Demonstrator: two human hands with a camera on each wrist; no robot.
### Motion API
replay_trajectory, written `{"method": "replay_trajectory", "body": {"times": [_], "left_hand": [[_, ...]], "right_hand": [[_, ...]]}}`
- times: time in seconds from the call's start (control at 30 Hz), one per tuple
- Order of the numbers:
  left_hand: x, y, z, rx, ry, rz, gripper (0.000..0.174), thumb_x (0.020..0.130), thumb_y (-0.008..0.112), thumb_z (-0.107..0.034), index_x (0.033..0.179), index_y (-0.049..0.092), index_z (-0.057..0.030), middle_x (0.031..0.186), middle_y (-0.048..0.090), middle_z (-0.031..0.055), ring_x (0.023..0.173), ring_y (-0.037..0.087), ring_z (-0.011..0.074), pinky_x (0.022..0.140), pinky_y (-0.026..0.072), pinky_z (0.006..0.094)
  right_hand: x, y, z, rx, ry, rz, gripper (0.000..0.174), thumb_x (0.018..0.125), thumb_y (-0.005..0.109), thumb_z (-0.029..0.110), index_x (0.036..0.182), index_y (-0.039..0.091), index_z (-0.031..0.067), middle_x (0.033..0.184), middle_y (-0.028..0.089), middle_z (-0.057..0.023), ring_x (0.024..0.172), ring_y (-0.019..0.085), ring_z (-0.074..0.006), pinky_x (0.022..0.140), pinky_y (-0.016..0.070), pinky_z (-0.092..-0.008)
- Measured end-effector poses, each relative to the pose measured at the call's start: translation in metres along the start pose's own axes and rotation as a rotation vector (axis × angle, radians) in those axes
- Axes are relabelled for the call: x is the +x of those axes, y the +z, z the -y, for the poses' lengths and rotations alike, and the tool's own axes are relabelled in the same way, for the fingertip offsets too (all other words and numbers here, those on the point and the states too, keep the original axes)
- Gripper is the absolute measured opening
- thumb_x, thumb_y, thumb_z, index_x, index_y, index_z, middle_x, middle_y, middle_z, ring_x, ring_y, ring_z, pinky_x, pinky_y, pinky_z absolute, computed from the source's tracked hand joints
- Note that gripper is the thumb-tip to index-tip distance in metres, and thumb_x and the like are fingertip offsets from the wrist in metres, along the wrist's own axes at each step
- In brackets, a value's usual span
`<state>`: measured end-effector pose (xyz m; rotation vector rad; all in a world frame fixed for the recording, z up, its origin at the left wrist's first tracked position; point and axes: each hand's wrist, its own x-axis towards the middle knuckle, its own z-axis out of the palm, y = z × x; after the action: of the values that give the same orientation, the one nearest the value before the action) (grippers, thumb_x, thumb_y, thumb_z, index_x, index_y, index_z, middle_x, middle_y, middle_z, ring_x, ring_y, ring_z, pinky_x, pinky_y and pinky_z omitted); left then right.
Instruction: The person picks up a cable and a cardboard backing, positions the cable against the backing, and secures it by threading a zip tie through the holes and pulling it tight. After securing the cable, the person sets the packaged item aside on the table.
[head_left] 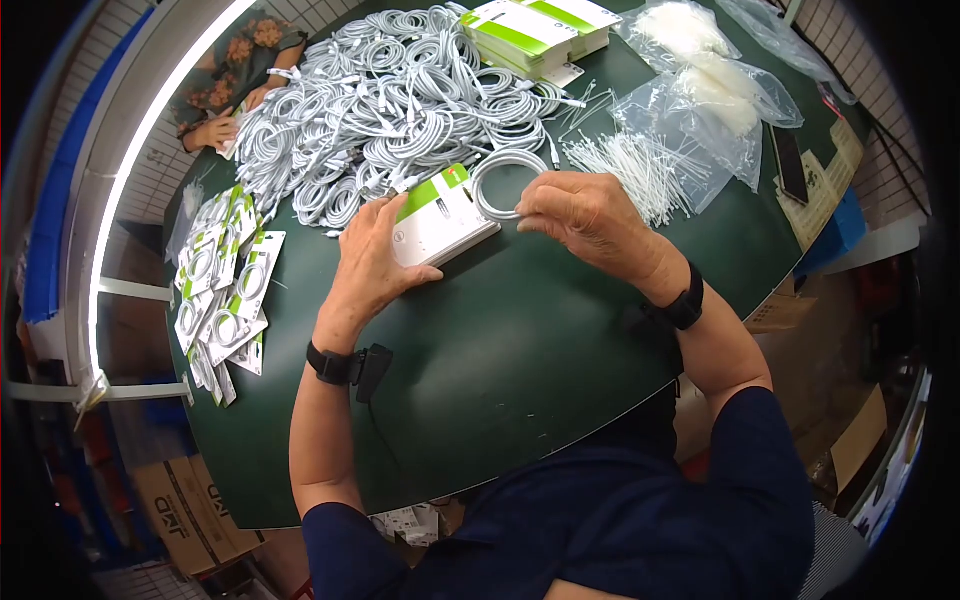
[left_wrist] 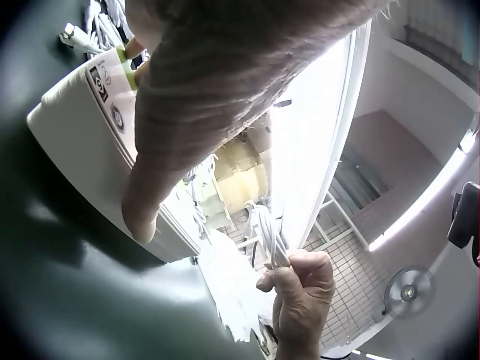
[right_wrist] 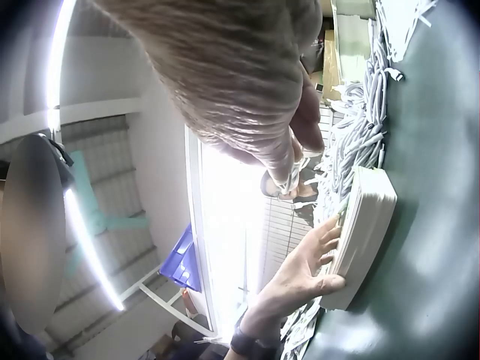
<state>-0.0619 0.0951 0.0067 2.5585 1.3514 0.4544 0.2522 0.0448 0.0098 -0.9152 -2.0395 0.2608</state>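
While the left hand point(head_left: 368, 258) is gripping a stack of green-and-white cards point(head_left: 430, 232) between thumb and fingers on a dark green table point(head_left: 500, 350), the right hand point(head_left: 590, 215) is pinching a pale coiled cable point(head_left: 479, 187) beside the stack's right end. A large heap of similar cables point(head_left: 370, 110) is covering the far middle. Carded cables point(head_left: 222, 300) are lying in a pile at left; loose white ties point(head_left: 630, 170) are lying at right, near clear plastic bags point(head_left: 720, 90).
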Motion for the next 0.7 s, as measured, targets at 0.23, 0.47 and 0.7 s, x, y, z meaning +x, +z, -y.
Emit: {"method": "replay_trajectory", "body": {"times": [0.23,0.47,0.7], "left_hand": [[-0.005,-0.007,0.001,-0.065,0.002,0.039,0.098,0.064,0.096,-0.031,0.147,0.052,-0.0027,0.144,0.056,0.0182,0.135,0.051,0.0376,0.114,0.0404,0.0477],[-0.008,-0.018,0.007,-0.113,0.006,0.046,0.071,0.079,0.088,-0.026,0.138,0.06,-0.0011,0.135,0.064,0.0205,0.125,0.06,0.0404,0.104,0.0499,0.0464],[-0.01,-0.019,-0.004,0.104,0.213,-0.278,0.029,0.092,0.072,-0.01,0.12,0.067,-0.0003,0.111,0.074,0.0154,0.097,0.073,0.0348,0.083,0.059,0.0411]], "right_hand": [[-0.001,0.002,-0.004,0.023,0.024,-0.016,0.018,0.083,0.082,0.005,0.093,0.067,0.0044,0.09,0.071,-0.0072,0.077,0.07,-0.028,0.065,0.0567,-0.0354],[0.0,0.002,-0.005,0.054,0.015,-0.03,0.018,0.084,0.082,0.005,0.095,0.068,0.0038,0.091,0.071,-0.0075,0.076,0.07,-0.0279,0.065,0.0562,-0.0351],[-0.002,0.002,-0.006,0.108,0.066,-0.118,0.02,0.085,0.081,-0.002,0.1,0.068,0.0018,0.094,0.072,-0.0104,0.079,0.071,-0.0215,0.066,0.0553,-0.0301]]}}
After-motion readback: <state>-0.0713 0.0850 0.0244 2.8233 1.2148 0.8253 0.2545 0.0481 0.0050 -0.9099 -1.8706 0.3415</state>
